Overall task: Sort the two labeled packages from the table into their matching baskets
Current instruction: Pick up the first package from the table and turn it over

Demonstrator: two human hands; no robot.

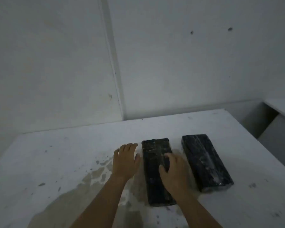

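Note:
Two long black wrapped packages lie side by side on a white table. The left package lies between my hands. My left hand hovers just beside its left edge with fingers spread, holding nothing. My right hand rests on top of its right half, fingers curled over the surface and covering part of it. The right package lies apart, untouched. No label shows on either package, and no basket is in view.
The table has a worn brownish patch and dark specks near its front. White walls stand close behind. At the right, past the table's edge, a lower ledge and a gap are visible.

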